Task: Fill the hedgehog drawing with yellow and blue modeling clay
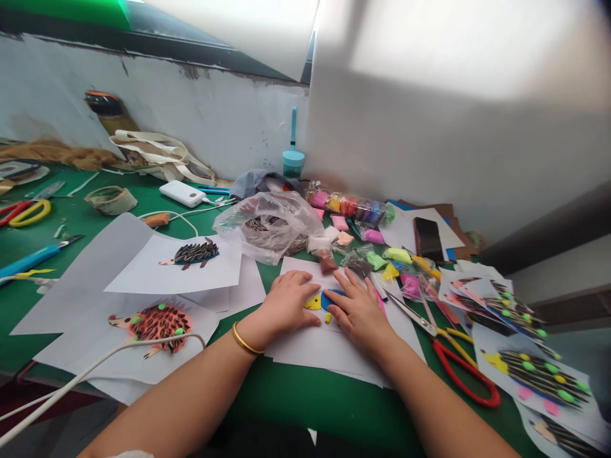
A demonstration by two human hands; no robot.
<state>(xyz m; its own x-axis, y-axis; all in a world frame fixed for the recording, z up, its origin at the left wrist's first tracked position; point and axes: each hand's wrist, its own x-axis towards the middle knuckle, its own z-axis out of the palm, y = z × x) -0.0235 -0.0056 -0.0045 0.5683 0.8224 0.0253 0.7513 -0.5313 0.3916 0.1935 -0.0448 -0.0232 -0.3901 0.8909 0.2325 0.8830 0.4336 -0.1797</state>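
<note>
White paper sheets (pixel 315 350) lie in front of me on the green table. On the top sheet is a small clay figure with a yellow head (pixel 312 303), a blue body (pixel 331 298) and a yellow foot (pixel 328 318). My left hand (pixel 291 298) rests flat on the paper, fingers stretched toward the yellow head, a gold bangle (pixel 245 340) on its wrist. Over the right part of the blue body lies my right hand (pixel 356 308), fingers spread and partly hiding it. Neither hand grips anything I can see.
Red-and-yellow-handled scissors (pixel 436 334) lie to the right, beside finished seed hedgehogs (pixel 537 375). Clay packets (pixel 377 257) and a plastic bag of striped seeds (pixel 272 226) sit behind the paper. Leftward are more hedgehog pictures (pixel 157 327), crossed by a white cable (pixel 95 366), and a blue-handled knife (pixel 35 261).
</note>
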